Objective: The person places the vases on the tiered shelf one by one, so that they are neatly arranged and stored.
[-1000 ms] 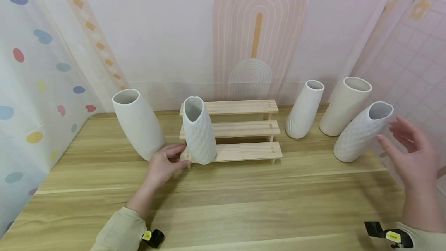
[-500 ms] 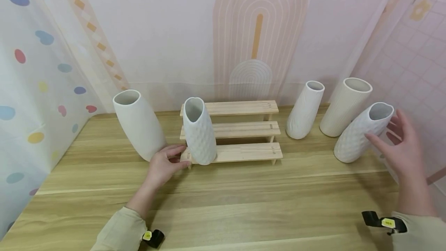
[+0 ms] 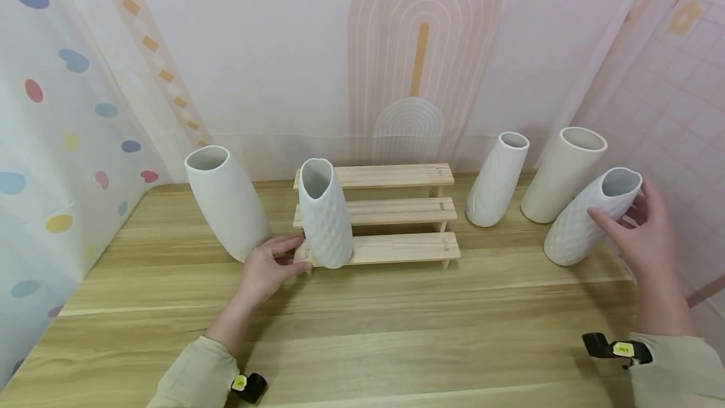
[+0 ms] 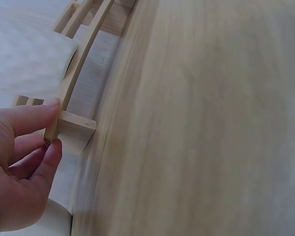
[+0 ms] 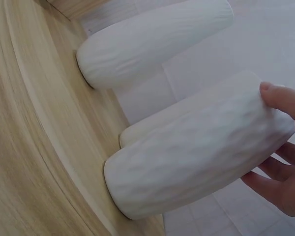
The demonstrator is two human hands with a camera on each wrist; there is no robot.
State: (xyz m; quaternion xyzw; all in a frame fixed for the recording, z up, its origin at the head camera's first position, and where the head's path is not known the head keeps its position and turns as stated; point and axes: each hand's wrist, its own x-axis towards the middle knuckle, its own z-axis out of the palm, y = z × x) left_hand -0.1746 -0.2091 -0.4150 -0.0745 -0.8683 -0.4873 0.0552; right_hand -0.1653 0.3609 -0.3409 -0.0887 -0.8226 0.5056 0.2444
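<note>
Wood-grain table (image 3: 368,332): left hand (image 3: 265,271) pinches the slatted three-tier wooden stand (image 3: 399,248), right hand (image 3: 646,241) curls thumb and fingers round the rightmost dimpled white vase (image 3: 582,220), ribbed cylindrical vase (image 3: 557,181) just behind.

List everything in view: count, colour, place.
Table: 1, wood-grain, foreground.
Rack: 1, pale wood, table centre.
Left dimpled vase: 1, white, left end of rack's lowest tier.
Right dimpled vase: 1, white, table's right side.
Smooth vase: 1, white, left of rack.
Slim vase: 1, white, right of rack.
Ribbed vase: 1, off-white, behind right dimpled vase.
Backdrop cloth: count unclear, pale pastel prints, behind table.
Wrist devices: 2, black with yellow labels, one per wrist.
Sleeves: 2, beige, on forearms.
Left hand: 1, bare, pinching lowest tier's left end.
Right hand: 1, bare, gripping right dimpled vase near rim.
</note>
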